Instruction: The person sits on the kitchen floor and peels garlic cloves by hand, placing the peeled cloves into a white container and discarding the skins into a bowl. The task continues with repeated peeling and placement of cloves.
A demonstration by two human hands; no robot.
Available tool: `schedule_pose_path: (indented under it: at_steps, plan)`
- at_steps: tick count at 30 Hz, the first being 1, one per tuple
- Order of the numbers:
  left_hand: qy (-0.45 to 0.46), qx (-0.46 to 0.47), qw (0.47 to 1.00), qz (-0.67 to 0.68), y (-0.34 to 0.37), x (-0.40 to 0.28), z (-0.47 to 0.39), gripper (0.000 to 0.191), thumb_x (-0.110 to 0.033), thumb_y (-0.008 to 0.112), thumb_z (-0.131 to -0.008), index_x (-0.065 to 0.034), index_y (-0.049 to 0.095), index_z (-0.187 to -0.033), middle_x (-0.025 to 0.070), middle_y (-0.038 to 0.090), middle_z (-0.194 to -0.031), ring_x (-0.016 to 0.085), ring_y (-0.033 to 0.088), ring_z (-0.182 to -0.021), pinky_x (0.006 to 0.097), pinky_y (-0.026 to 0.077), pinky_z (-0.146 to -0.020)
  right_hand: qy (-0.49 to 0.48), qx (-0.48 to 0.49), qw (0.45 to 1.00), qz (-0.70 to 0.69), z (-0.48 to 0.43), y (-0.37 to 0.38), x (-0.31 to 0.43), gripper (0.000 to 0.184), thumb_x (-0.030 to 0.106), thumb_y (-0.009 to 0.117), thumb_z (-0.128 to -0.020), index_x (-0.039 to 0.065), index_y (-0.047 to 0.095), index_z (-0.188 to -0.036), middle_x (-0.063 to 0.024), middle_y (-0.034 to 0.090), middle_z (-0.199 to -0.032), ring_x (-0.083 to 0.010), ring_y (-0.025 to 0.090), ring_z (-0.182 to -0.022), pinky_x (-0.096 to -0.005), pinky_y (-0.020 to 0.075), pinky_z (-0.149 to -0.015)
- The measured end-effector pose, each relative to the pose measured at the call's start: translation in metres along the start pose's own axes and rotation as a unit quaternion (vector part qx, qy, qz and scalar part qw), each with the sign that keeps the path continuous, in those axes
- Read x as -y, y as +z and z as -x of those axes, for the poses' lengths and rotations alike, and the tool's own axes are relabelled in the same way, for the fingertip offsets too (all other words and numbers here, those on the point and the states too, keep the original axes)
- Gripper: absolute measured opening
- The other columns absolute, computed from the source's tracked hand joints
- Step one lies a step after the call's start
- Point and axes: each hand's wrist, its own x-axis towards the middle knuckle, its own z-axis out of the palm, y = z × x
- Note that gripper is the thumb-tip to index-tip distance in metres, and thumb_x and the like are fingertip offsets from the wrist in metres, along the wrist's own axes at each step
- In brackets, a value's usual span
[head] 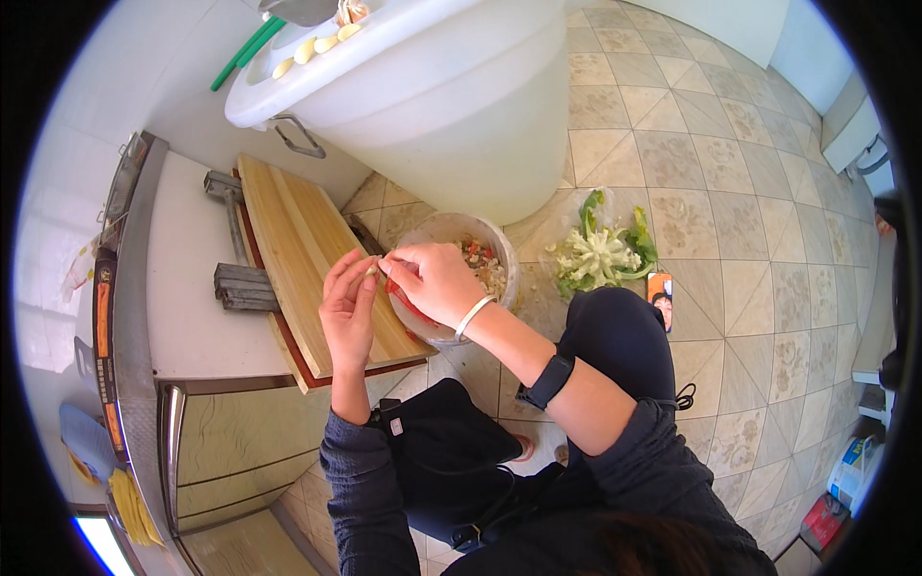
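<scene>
My left hand (348, 302) pinches a small garlic clove (372, 271) between thumb and fingers. The fingertips of my right hand (436, 279) are closed at the clove's near side, apparently gripping its skin. Both hands are at the left side of a white bucket (510, 263) holding food scraps, with my right hand over its opening. Several peeled garlic cloves (305, 50) lie in a row on the rim of a big white plastic tub (461, 108). A garlic bulb (351, 11), partly cut off by the view, sits beyond them.
Wooden boards (317, 266) lean against a low cabinet (238, 439) at left. Cauliflower (596, 255) with leaves rests on a plastic bag on the tiled floor (735, 216). A lit phone (660, 299) stands by my right knee. A metal handle (299, 137) sticks out below the tub's rim.
</scene>
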Motion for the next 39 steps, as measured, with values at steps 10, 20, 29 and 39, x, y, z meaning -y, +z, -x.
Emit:
schedule_pose_path:
  at_steps: [10,20,29,39]
  plan:
    - [0.010,0.003,0.991,-0.136,0.003,-0.007,0.002,0.025,0.002,0.058,-0.093,-0.0003,0.067,-0.116,0.0099,0.051,-0.136,0.013,0.059,-0.103,0.0248,0.050,-0.084,0.044,0.030,0.998,-0.029,-0.001,0.004,-0.010,0.024,0.021,0.063,-0.090,-0.001,0.071,-0.096,-0.0195,0.069,-0.076,-0.0226,0.069,-0.066,-0.0312,0.0507,-0.061]
    - [0.054,-0.003,0.969,-0.243,-0.001,0.003,-0.001,0.025,-0.001,0.063,-0.090,-0.0027,0.070,-0.114,0.0104,0.057,-0.133,0.020,0.057,-0.116,0.0281,0.048,-0.090,-0.044,-0.026,0.999,-0.015,-0.002,0.010,-0.014,0.014,0.014,0.065,-0.085,0.001,0.070,-0.083,-0.0229,0.062,-0.074,-0.0380,0.062,-0.066,-0.0416,0.0486,-0.061]
    - [0.105,-0.015,0.960,-0.259,-0.012,0.016,0.004,0.021,0.003,0.063,-0.089,-0.0001,0.071,-0.109,0.0086,0.062,-0.105,0.021,0.060,-0.104,0.0283,0.049,-0.090,0.015,0.003,0.996,-0.086,0.003,0.003,-0.009,0.015,0.012,0.065,-0.082,-0.002,0.069,-0.078,-0.0237,0.061,-0.070,-0.0377,0.061,-0.062,-0.0414,0.0490,-0.059]
    - [0.114,-0.057,0.968,-0.216,0.002,-0.004,0.002,0.018,0.002,0.069,-0.085,-0.0016,0.073,-0.102,0.0091,0.067,-0.092,0.018,0.065,-0.093,0.0272,0.050,-0.080,-0.039,0.021,0.999,-0.020,0.002,-0.002,-0.004,0.016,0.013,0.061,-0.088,0.000,0.070,-0.091,-0.0139,0.069,-0.073,-0.0196,0.068,-0.066,-0.0298,0.0517,-0.063]
